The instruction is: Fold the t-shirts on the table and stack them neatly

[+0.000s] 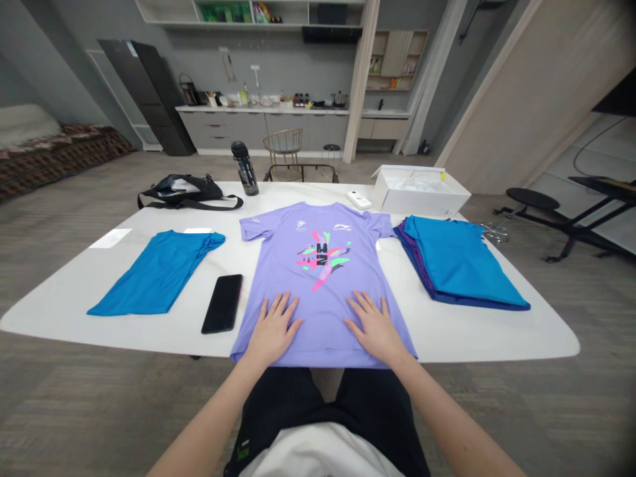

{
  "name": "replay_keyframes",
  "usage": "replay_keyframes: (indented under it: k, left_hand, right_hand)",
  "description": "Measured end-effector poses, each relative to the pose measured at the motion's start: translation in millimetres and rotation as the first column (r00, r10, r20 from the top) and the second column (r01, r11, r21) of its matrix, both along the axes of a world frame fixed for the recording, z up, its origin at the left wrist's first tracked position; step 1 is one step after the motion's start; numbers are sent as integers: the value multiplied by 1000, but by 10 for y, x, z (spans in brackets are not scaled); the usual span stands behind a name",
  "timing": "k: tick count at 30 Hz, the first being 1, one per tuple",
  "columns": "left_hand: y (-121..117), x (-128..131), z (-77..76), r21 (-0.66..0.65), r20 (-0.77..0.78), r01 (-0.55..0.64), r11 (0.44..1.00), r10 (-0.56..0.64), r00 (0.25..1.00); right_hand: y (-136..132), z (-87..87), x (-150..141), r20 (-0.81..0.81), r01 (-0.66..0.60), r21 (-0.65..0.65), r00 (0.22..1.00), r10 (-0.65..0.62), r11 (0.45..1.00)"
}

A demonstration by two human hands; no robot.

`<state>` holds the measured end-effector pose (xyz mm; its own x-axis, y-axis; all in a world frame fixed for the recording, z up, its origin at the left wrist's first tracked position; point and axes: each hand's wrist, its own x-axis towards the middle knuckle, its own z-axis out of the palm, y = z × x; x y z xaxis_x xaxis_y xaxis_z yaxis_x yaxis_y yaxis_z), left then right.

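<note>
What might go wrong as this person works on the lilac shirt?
The lilac shirt reaches the table's near edge under the left hand and right hand, so it could slip over.
The phone lies close beside it and might get swept along.
The upright bottle could topple if cloth or an arm caught it.

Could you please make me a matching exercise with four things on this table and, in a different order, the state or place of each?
Things
1. Phone
2. Bottle
3. Lilac T-shirt
4. Box

States and places
A. Spread out under the left hand and right hand
B. White and open at the top, beyond the folded stack
C. Lying flat, its black face up
D. Upright, just right of the black bag

Right pairs: 1-C, 2-D, 3-A, 4-B
</note>
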<state>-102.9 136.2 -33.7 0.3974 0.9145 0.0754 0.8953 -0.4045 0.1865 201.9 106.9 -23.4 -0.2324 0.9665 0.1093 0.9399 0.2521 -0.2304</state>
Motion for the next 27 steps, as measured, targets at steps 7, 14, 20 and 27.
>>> replay_keyframes:
  k: [7,14,20,27]
  left_hand:
    - [-339,-148,142,-59,21,163,985,-162,987]
    - [-518,-373,111,-11,75,242,970,-241,968]
    - [-621,262,305,47,153,158,986,-164,975]
    - [-591,1094,143,145,163,85,986,-108,981]
  right_hand:
    - [-466,73,13,-134,-151,85,978,162,985]
    - [-676,-36,183,-154,-75,138,983,96,988]
    - [-710,64,-1,-204,49,231,979,-1,972]
    - [-694,51,-103,-187,54,328,982,9,943]
